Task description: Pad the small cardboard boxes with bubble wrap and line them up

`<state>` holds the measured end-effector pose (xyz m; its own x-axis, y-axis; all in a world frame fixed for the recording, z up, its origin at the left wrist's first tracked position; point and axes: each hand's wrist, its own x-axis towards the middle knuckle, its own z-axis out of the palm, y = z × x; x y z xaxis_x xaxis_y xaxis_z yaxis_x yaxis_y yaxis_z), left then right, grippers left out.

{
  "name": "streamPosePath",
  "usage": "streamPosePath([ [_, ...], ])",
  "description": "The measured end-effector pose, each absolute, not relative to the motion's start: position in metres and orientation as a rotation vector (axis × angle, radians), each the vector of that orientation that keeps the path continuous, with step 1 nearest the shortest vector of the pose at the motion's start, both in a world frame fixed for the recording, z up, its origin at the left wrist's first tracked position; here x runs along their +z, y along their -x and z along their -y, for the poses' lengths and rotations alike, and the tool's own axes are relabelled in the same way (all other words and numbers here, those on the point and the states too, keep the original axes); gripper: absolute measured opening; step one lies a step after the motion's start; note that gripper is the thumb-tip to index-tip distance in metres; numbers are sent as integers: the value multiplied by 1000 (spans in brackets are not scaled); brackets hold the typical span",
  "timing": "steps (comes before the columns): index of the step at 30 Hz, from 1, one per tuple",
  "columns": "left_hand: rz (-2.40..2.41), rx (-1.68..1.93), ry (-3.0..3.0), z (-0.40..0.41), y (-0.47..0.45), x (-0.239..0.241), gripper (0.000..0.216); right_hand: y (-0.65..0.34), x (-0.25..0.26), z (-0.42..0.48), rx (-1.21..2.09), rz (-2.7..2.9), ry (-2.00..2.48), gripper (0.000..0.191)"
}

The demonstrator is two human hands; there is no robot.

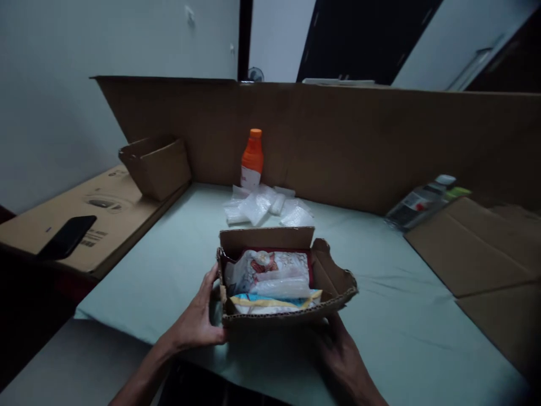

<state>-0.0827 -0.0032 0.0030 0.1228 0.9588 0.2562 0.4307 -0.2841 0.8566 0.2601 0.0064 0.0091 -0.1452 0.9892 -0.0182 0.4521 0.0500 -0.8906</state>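
A small open cardboard box (287, 320) is held between my hands at the front of the table. My left hand (196, 316) grips its left side, thumb at the front corner and fingers along the outer wall. Under the front right part is my right hand (338, 352), its fingertips hidden beneath the box. Inside lie a clear bag of white contents with a red print (291, 262), a folded piece of bubble wrap (283, 286) and a blue, yellow and white packet (270, 304). The box's right flap stands bent outward with a torn edge.
Several bubble wrap pieces (262, 207) lie behind the box, before an orange bottle (252, 158). An open carton (163, 169) and a phone (70, 237) rest on a flat box at left. At right are a clear bottle (422, 200) and cardboard (477, 242). A cardboard wall (338, 141) spans the back.
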Motion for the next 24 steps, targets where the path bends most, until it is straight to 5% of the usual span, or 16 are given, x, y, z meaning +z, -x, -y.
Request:
streamPosePath([
  [9, -1418, 1265, -1769, -3, 94, -5, 120, -237, 15, -39, 1112, 1589, 1429, 58],
  [18, -2194, 1614, -1165, 44, 208, 30, 98, -76, 66, -95, 1023, 1879, 819, 78],
  [24, -2145, 2173, -1046, 43, 264, 80, 109, -45, 10, -98, 987, 2042, 770, 75],
])
